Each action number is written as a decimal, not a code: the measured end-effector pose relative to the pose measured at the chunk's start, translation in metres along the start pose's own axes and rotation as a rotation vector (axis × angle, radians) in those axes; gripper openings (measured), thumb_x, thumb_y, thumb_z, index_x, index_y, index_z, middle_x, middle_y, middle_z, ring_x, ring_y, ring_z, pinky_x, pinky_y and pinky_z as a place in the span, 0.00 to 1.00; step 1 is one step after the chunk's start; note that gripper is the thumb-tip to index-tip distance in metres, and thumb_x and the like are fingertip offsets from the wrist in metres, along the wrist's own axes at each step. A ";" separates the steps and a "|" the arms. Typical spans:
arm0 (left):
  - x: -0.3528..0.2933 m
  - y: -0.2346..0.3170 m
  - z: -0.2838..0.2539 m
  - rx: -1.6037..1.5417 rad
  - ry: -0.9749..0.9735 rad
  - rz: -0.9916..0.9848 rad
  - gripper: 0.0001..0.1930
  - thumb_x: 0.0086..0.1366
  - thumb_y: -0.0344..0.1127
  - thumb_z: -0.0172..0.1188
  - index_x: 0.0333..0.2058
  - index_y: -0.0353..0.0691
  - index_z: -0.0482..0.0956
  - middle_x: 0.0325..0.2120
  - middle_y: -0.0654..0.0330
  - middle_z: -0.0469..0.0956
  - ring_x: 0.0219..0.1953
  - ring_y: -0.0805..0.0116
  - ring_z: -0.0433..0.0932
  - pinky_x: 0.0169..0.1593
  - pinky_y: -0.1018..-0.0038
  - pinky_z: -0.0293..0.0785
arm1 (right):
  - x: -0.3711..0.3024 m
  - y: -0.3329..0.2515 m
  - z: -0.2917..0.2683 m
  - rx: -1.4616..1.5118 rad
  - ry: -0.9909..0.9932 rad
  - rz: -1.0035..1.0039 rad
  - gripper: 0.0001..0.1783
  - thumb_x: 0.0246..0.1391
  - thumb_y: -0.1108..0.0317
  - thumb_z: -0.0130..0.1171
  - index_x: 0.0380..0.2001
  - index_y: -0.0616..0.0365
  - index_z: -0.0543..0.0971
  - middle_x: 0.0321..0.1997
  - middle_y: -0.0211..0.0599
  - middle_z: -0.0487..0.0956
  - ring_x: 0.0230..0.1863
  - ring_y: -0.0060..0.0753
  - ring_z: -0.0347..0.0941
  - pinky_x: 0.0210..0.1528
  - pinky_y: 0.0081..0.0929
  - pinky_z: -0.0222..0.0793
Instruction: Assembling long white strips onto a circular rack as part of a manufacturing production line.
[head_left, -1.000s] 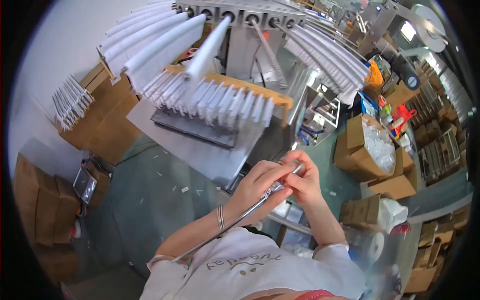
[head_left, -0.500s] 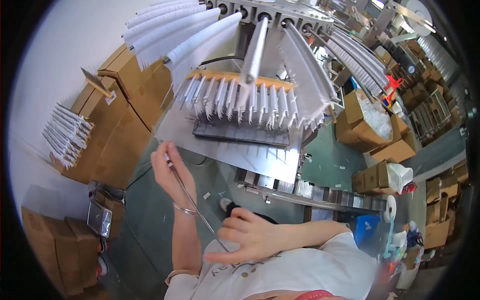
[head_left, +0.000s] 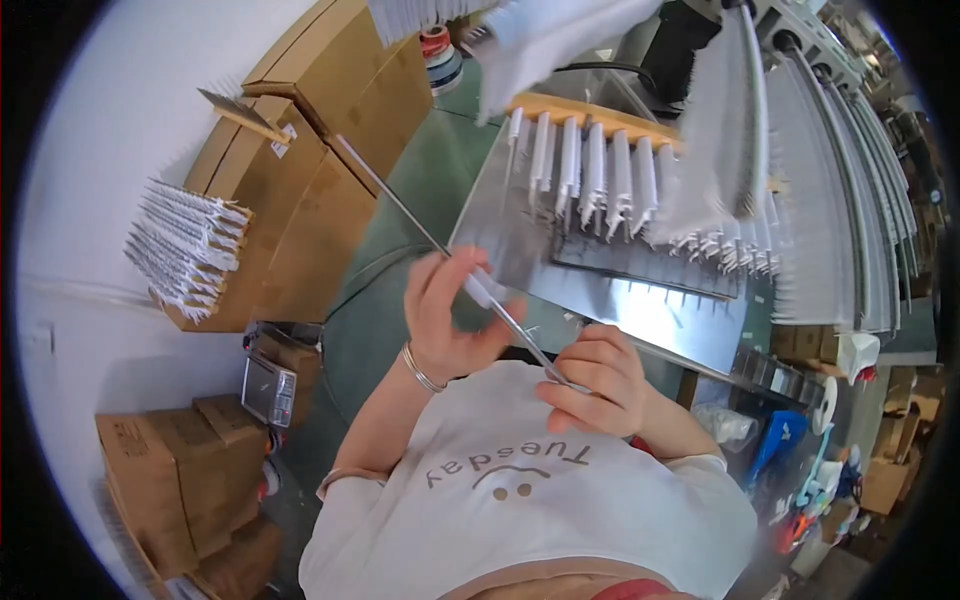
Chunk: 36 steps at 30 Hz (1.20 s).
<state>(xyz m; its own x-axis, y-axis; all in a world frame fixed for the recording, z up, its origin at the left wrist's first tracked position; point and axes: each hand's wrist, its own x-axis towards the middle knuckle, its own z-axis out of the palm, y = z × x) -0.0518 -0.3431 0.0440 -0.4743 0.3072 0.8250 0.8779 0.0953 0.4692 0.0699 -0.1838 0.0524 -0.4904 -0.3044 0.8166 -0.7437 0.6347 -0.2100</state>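
Note:
A long thin metal rod (head_left: 393, 200) slants across in front of my chest, its far end pointing up toward the cardboard boxes. My left hand (head_left: 440, 315) is closed on it around the middle, thumb and fingers pinching near a small white sleeve-like piece (head_left: 484, 290) on the rod. At the lower end, my right hand (head_left: 603, 380) has its fingers curled round the same rod. Beyond my hands, a wooden rack (head_left: 600, 120) carries a row of rods wrapped in white material (head_left: 620, 175) above a metal table (head_left: 660, 315).
Large rods hung with white sheets (head_left: 730, 120) project from a machine at the upper right. Tall cardboard boxes (head_left: 320, 215) stand at left, with a bundle of white-wrapped rods (head_left: 195, 245) on them. A small scale-like device (head_left: 269, 390) sits lower left.
The view has turned left. My left hand has shifted from the rod's far end to its middle, and the rod now juts past it. Both hands are closer together.

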 end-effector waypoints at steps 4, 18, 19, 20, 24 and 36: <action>0.004 -0.061 -0.020 -0.227 -0.109 -0.014 0.25 0.46 0.30 0.63 0.45 0.30 0.69 0.36 0.50 0.75 0.35 0.58 0.75 0.41 0.70 0.71 | 0.022 -0.009 0.001 -0.019 0.046 0.181 0.19 0.54 0.50 0.54 0.29 0.57 0.78 0.30 0.36 0.75 0.31 0.36 0.72 0.33 0.33 0.67; 0.051 -0.166 0.092 -1.183 -0.568 -0.728 0.28 0.52 0.33 0.66 0.51 0.32 0.67 0.47 0.57 0.72 0.50 0.70 0.69 0.53 0.74 0.65 | 0.080 -0.113 0.138 -0.568 0.696 0.828 0.19 0.59 0.61 0.44 0.18 0.60 0.70 0.19 0.40 0.73 0.23 0.36 0.62 0.34 0.39 0.56; 0.052 -0.164 0.089 -1.180 -0.575 -0.724 0.27 0.52 0.32 0.67 0.50 0.31 0.68 0.47 0.57 0.72 0.49 0.71 0.69 0.51 0.76 0.67 | 0.084 -0.118 0.147 -0.628 0.709 0.853 0.20 0.59 0.60 0.44 0.17 0.61 0.70 0.19 0.41 0.73 0.24 0.36 0.62 0.34 0.39 0.56; 0.054 -0.165 0.085 -1.202 -0.595 -0.725 0.27 0.52 0.32 0.67 0.50 0.31 0.68 0.47 0.57 0.72 0.49 0.71 0.69 0.51 0.76 0.67 | 0.088 -0.121 0.155 -0.684 0.720 0.875 0.21 0.59 0.59 0.44 0.17 0.62 0.70 0.19 0.42 0.73 0.24 0.37 0.62 0.34 0.39 0.56; 0.060 -0.165 0.069 -1.073 -0.681 -0.647 0.26 0.50 0.33 0.68 0.47 0.32 0.70 0.44 0.57 0.72 0.48 0.72 0.69 0.50 0.76 0.67 | 0.096 -0.121 0.170 -0.694 0.770 0.935 0.19 0.57 0.62 0.45 0.18 0.64 0.71 0.20 0.45 0.74 0.26 0.38 0.63 0.35 0.39 0.56; 0.033 -0.134 0.005 -1.230 -0.918 0.057 0.21 0.51 0.39 0.67 0.42 0.36 0.74 0.44 0.57 0.71 0.45 0.65 0.69 0.49 0.71 0.65 | 0.071 -0.112 0.144 -0.517 0.749 0.966 0.20 0.59 0.59 0.47 0.22 0.65 0.73 0.26 0.46 0.75 0.30 0.40 0.66 0.39 0.41 0.59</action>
<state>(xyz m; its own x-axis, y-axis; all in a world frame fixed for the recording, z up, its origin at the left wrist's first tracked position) -0.1844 -0.3409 0.0064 0.1649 0.7870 0.5945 0.0783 -0.6113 0.7875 0.0530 -0.3786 0.0570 -0.2292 0.7756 0.5882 0.0991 0.6197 -0.7785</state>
